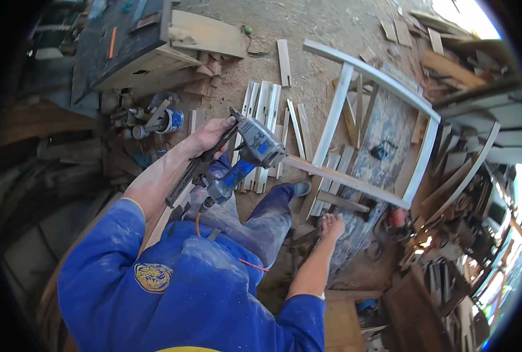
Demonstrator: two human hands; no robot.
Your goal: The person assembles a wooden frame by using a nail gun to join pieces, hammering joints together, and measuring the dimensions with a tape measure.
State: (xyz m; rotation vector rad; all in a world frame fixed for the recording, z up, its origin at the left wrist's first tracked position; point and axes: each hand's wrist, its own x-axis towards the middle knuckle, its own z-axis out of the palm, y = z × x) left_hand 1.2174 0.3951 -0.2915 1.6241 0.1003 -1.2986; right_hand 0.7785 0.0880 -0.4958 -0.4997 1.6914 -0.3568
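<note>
Left hand (pixel 214 136) grips nailer (pixel 256 145); right hand (pixel 332 225) half-curled, hold unclear. Likely step: nailing frame (pixel 333 114). Next calls for firm nailer regrip.

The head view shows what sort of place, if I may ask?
Probably a woodworking shop: there is a worn workbench, a wooden frame, and what looks like a nail gun in the left hand.
</note>
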